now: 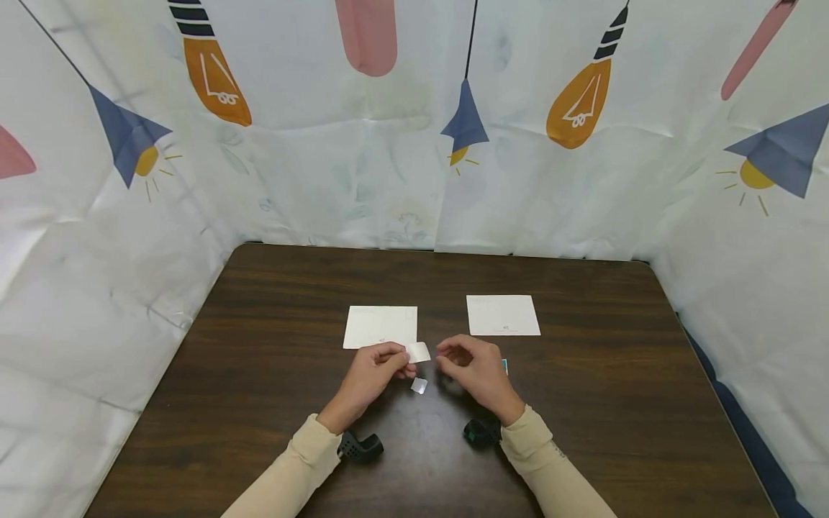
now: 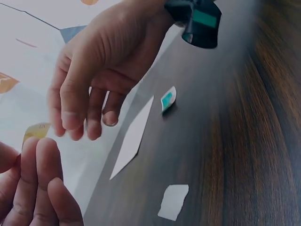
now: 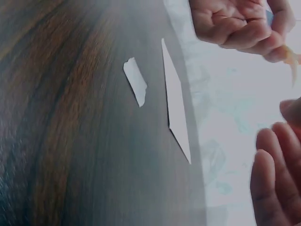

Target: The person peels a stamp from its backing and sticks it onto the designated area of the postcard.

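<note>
My left hand (image 1: pixel 403 362) pinches a small white paper piece (image 1: pixel 418 352) between thumb and fingers, just in front of the left white card (image 1: pixel 381 326). A tiny white scrap (image 1: pixel 419 385) lies on the dark wooden table (image 1: pixel 272 345) under that paper piece; the left wrist view also catches this scrap (image 2: pixel 173 201). My right hand (image 1: pixel 455 357) hovers a few centimetres to the right, fingers loosely curled and holding nothing. Beside it lies a small teal sticker (image 1: pixel 504 367), with the right white card (image 1: pixel 502 315) behind. The right wrist view shows the left card (image 3: pixel 176 101) edge-on.
Printed white cloth walls (image 1: pixel 388 180) close in the table at the back and on both sides. Black wrist cameras (image 1: pixel 359 446) hang under both forearms, close to the tabletop. The table's rounded front corners lie near the cloth.
</note>
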Available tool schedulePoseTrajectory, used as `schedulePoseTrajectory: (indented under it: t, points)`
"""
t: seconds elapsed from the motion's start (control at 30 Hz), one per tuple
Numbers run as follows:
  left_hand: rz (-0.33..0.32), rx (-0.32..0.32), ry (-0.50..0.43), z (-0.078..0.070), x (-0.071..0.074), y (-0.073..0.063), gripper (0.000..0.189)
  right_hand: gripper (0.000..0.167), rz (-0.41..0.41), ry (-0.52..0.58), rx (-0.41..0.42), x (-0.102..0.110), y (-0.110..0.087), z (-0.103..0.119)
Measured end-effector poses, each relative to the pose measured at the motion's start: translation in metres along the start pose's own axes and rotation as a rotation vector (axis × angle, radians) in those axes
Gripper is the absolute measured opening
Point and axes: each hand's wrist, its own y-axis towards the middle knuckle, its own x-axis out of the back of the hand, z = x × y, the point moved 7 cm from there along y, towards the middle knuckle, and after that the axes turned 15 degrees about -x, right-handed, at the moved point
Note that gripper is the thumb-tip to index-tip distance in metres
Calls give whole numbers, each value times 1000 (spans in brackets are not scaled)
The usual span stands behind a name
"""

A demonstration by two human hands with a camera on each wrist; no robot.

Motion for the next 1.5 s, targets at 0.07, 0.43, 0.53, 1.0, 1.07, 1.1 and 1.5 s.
schedulePoseTrajectory:
  t: [0.07, 0.43, 0.53, 1.0, 1.07, 1.1, 1.5]
  points:
    - [15, -6, -30, -1, -2, 0, 27, 24, -34, -49, 135, 1, -3, 8]
    - [43, -5, -134, -6, -8, 0, 29, 32, -183, -233, 619, 1, -16, 34]
    - [46, -13, -136, -6, -8, 0, 30, 22, -198, -293, 696, 0, -18, 39]
    - [42, 52, -90, 1, -8, -1, 23, 1, -206, -538, 940, -9, -26, 47]
    - [41, 54, -56, 3, -8, -1, 23, 5, -189, -557, 951, -10, -26, 47]
    - [41, 52, -32, 4, -7, 0, 22, 6, -184, -567, 959, -11, -27, 47]
    - [61, 12, 205, 9, -2, 1, 20, 7, -155, -639, 1022, -16, -29, 48]
